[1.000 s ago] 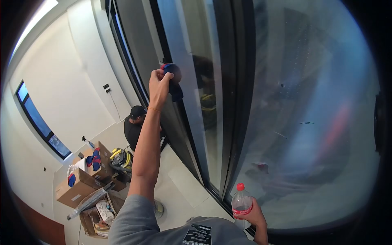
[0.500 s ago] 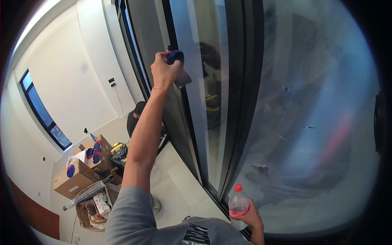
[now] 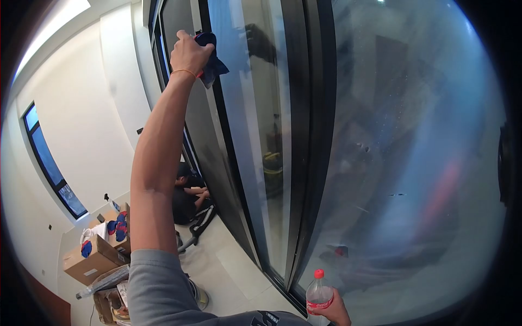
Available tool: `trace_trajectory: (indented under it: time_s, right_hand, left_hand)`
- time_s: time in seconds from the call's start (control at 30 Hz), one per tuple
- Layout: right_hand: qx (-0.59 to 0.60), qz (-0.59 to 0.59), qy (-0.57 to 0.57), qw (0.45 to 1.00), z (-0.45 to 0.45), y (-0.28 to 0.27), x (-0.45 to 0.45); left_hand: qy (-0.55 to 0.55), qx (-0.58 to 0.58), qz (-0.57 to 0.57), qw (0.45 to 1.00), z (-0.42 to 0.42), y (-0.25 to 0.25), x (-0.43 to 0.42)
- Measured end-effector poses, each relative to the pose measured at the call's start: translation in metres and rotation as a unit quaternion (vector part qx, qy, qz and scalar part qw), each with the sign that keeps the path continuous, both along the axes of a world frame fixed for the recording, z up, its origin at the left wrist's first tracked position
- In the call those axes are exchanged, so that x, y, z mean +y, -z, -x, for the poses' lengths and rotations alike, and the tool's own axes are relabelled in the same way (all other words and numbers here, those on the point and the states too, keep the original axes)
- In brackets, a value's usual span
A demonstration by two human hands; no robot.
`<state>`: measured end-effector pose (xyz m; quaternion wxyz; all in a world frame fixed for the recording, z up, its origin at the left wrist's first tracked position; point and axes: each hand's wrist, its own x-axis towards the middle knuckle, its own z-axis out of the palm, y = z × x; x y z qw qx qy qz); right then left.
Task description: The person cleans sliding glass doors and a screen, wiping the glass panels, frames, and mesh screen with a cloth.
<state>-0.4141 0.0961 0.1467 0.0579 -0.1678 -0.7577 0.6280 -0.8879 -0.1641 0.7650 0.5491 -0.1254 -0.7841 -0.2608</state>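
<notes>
My left hand [image 3: 189, 52], on a raised arm, grips a dark blue and red cloth [image 3: 213, 61] at the dark frame edge of the glass door [image 3: 234, 81]. Part of the cloth hangs below the fingers. Low at the right, my right hand [image 3: 335, 311] is wrapped round a clear plastic bottle [image 3: 319, 296] with a red cap and red label. The bottle is upright, close to the lower part of the large glass pane [image 3: 380, 228].
A person in black [image 3: 187, 201] crouches by the door's foot, beside a black vacuum nozzle and hose. Cardboard boxes [image 3: 89, 261] with blue and red cloths stand at the lower left. A round container [image 3: 200, 298] is on the floor beside my sleeve.
My left hand has moved up with the cloth, and lately to the left. The bottle in my right hand sits lower in view. The crouching person's arms now show.
</notes>
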Motion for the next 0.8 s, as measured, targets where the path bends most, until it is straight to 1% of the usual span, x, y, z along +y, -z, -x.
trace_trajectory:
  time_s: [0.03, 0.07, 0.1, 0.13, 0.17, 0.2, 0.3, 0.37, 0.47, 0.57, 0.63, 0.7, 0.77, 0.8]
  right_hand:
    - [0.030, 0.012, -0.009, 0.999, 0.000, 0.041, 0.005]
    - [0.058, 0.024, -0.020, 0.998, -0.001, 0.064, 0.007]
    - [0.029, 0.005, -0.011, 0.999, 0.000, 0.045, 0.005]
    - [0.000, -0.013, -0.001, 1.000, 0.002, -0.005, -0.001]
    - [-0.030, -0.031, 0.009, 0.999, 0.002, -0.030, -0.005]
    - [-0.033, -0.032, 0.012, 0.999, 0.001, -0.027, -0.006]
    - [-0.035, -0.042, 0.014, 0.998, 0.004, -0.023, -0.009]
    - [-0.028, -0.056, 0.010, 0.998, 0.006, -0.030, -0.009]
    - [-0.026, -0.046, -0.012, 0.999, 0.010, -0.015, -0.006]
    - [-0.027, -0.080, -0.024, 0.996, 0.013, -0.013, -0.003]
    - [-0.013, -0.091, -0.028, 0.995, 0.013, -0.018, -0.002]
    - [-0.009, -0.090, -0.032, 0.995, 0.015, -0.023, -0.004]
    - [-0.011, -0.081, -0.033, 0.996, 0.017, -0.032, -0.008]
    - [-0.007, -0.076, -0.033, 0.997, 0.019, -0.034, -0.008]
  left_hand:
    - [0.004, -0.022, -0.001, 1.000, 0.003, -0.002, 0.002]
    - [0.007, -0.046, -0.002, 0.999, 0.006, -0.003, 0.003]
    - [0.010, -0.069, -0.002, 0.998, 0.008, -0.003, 0.004]
    - [0.010, -0.088, 0.001, 0.996, 0.010, -0.002, 0.008]
    - [0.009, -0.108, 0.004, 0.994, 0.015, 0.003, 0.010]
    - [0.007, -0.128, 0.007, 0.992, 0.019, 0.011, 0.012]
    - [0.009, -0.135, 0.015, 0.991, 0.029, 0.038, 0.009]
    - [0.047, -0.132, 0.015, 0.990, 0.038, 0.073, 0.002]
    - [0.119, -0.088, -0.001, 0.989, 0.038, 0.140, -0.009]
    - [0.137, -0.068, -0.045, 0.987, 0.032, 0.204, 0.000]
    - [0.135, -0.084, -0.075, 0.984, 0.021, 0.249, 0.007]
    - [0.138, -0.085, -0.092, 0.983, 0.017, 0.308, 0.011]
    - [0.140, -0.129, -0.111, 0.975, 0.016, 0.369, 0.011]
    - [0.137, -0.163, -0.125, 0.969, 0.009, 0.390, 0.011]
